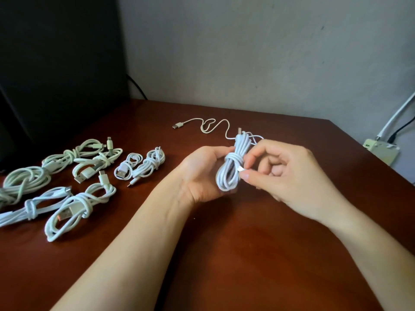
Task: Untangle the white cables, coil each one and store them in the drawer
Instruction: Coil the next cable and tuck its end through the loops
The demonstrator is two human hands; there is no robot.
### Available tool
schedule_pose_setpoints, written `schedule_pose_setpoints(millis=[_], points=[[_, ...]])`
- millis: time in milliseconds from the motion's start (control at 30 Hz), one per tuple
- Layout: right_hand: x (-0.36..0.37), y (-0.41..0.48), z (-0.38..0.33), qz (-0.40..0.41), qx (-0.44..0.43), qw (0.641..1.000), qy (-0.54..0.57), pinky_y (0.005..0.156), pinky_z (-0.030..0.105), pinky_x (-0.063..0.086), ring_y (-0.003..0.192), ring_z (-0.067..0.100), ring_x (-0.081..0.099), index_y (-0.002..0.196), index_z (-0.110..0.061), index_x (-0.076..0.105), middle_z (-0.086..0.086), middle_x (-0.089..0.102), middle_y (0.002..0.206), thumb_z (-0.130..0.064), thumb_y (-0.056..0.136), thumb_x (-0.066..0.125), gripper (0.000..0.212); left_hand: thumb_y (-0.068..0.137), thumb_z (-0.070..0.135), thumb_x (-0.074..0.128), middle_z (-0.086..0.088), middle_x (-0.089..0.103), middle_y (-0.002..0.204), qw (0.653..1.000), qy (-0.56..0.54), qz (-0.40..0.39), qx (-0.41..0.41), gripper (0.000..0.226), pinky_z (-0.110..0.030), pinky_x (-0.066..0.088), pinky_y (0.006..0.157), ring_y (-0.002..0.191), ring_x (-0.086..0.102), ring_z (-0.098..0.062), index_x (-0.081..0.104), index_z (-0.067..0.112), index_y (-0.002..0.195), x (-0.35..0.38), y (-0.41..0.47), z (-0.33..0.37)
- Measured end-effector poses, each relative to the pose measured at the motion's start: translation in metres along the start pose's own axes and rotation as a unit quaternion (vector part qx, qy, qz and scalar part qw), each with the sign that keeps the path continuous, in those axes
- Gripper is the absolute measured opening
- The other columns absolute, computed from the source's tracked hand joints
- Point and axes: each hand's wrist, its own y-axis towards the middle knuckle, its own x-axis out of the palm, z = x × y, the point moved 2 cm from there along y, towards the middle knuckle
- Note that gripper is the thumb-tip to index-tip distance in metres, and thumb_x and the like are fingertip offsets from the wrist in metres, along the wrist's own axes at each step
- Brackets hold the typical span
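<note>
My left hand grips a coiled white cable held upright above the brown table. A few turns wrap around the coil's middle. My right hand pinches the small white plug end of this cable at the coil's side. One loose white cable with a USB plug lies stretched on the table behind my hands. Several coiled white cables lie in a group on the table's left part. No drawer is in view.
A black monitor stands at the back left with a dark cord behind it. A grey wall runs along the back. A white power strip and cords hang off the table's right edge.
</note>
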Motion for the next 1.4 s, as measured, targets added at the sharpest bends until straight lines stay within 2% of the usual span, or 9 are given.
schedule_pose_setpoints(millis=[133,233,467,600,733,933,1167,1267,1400], points=[[-0.001,0.001,0.001,0.013,0.006,0.998,0.064,0.041,0.018,0.035,0.041,0.009,0.043,0.072,-0.019,0.069,0.003,0.057,0.053,-0.010,0.077,0.076,0.013,0.080,0.015,0.048,-0.002,0.060,0.064,0.999,-0.038,0.003,0.012,0.029,-0.029,0.039,0.072,0.063,0.051,-0.012,0.067,0.006,0.060,-0.004,-0.001,0.003],[-0.002,0.001,-0.002,0.014,-0.009,0.997,0.072,0.043,0.017,0.037,0.043,0.006,0.046,0.076,-0.018,0.072,0.001,0.060,0.056,-0.008,0.079,0.074,0.011,0.087,0.015,0.046,-0.003,0.062,0.066,0.999,-0.035,-0.005,0.017,0.038,-0.040,0.045,0.084,0.064,0.058,-0.014,0.068,0.007,0.058,-0.007,0.000,0.004],[0.001,-0.001,0.001,0.023,-0.009,1.000,0.005,0.047,0.010,0.036,0.045,0.003,0.047,0.074,-0.018,0.074,-0.011,0.060,0.055,-0.008,0.076,0.077,0.011,0.095,0.014,0.043,-0.008,0.060,0.084,0.999,0.017,0.002,0.029,0.021,-0.049,0.042,0.101,0.081,0.057,-0.020,0.062,0.009,0.088,-0.005,0.004,0.002],[0.001,-0.001,0.000,0.022,-0.007,1.000,-0.021,0.047,0.008,0.035,0.043,0.003,0.049,0.068,-0.023,0.071,-0.014,0.058,0.051,-0.008,0.075,0.078,0.017,0.101,0.016,0.037,-0.011,0.058,0.083,0.998,0.040,0.017,0.056,0.024,-0.035,0.050,0.082,0.076,0.056,-0.019,0.058,0.005,0.097,0.002,0.004,0.002],[-0.002,0.001,0.002,0.009,0.008,0.999,0.043,0.044,0.015,0.038,0.044,0.004,0.048,0.073,-0.016,0.073,0.001,0.063,0.058,-0.004,0.077,0.076,0.013,0.102,0.017,0.036,-0.013,0.061,0.085,0.996,0.031,0.016,0.079,0.027,-0.033,0.055,0.073,0.075,0.059,-0.020,0.058,0.003,0.100,0.007,0.004,0.002],[-0.004,0.005,0.009,-0.009,0.027,0.977,0.213,0.045,0.017,0.039,0.043,0.008,0.044,0.078,-0.008,0.069,-0.003,0.059,0.057,-0.006,0.073,0.072,0.006,0.100,0.018,0.039,-0.019,0.055,0.107,0.996,-0.059,-0.014,0.066,0.025,-0.047,0.055,0.079,0.089,0.059,-0.025,0.058,0.003,0.092,0.007,-0.001,0.005],[0.001,0.005,0.011,-0.024,0.005,0.957,0.289,0.054,0.018,0.047,0.051,0.009,0.056,0.078,-0.020,0.075,0.012,0.062,0.065,-0.033,0.064,0.079,0.020,0.098,0.019,0.046,-0.007,0.063,0.068,0.989,0.016,-0.033,0.144,0.014,-0.029,0.058,0.058,0.059,0.063,-0.016,0.052,0.010,0.107,0.007,0.002,0.007],[0.003,0.005,0.007,0.008,0.003,0.969,0.247,0.052,0.020,0.049,0.050,0.011,0.058,0.075,-0.016,0.071,0.011,0.065,0.064,-0.018,0.070,0.073,0.006,0.095,0.019,0.051,-0.006,0.063,0.077,0.984,0.060,-0.039,0.160,0.010,-0.029,0.057,0.061,0.065,0.061,-0.017,0.058,0.017,0.103,0.007,-0.002,0.006],[0.004,0.000,0.005,0.069,-0.061,0.996,0.019,0.045,0.021,0.043,0.046,0.011,0.055,0.079,-0.030,0.067,-0.004,0.068,0.071,-0.034,0.074,0.076,0.011,0.094,0.019,0.057,-0.002,0.060,0.080,0.961,0.190,0.005,0.203,0.012,-0.018,0.049,0.050,0.058,0.054,-0.009,0.063,0.022,0.104,0.008,-0.001,-0.001]])
